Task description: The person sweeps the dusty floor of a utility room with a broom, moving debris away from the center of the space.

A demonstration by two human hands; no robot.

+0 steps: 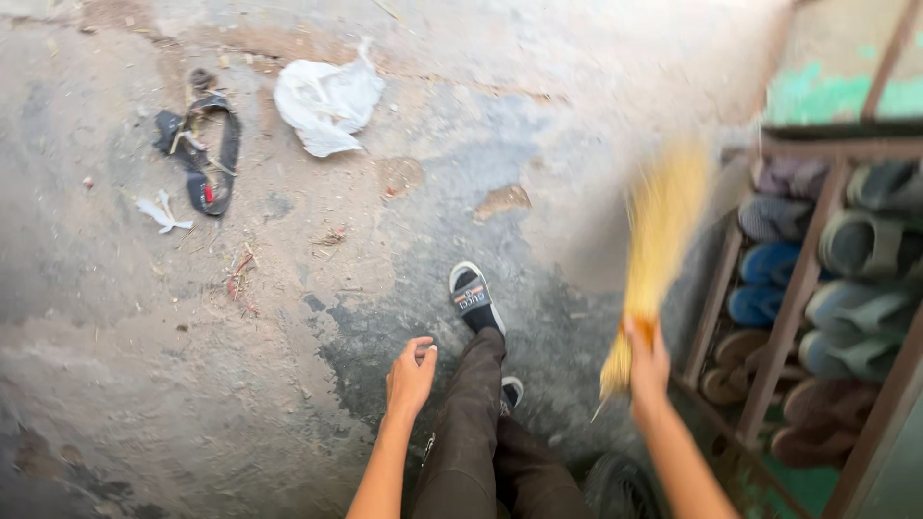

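My right hand grips the handle end of a yellow straw broom, whose blurred bristles fan out up and away over the concrete floor beside a shoe rack. My left hand hangs free next to my dark trouser leg, fingers loosely curled with nothing in them. My foot in a black and white slide sandal is stepped forward on the floor.
A metal shoe rack full of sandals and slippers stands at the right. On the dusty, cracked floor lie a white plastic bag, a broken black sandal, a small white scrap and bits of litter.
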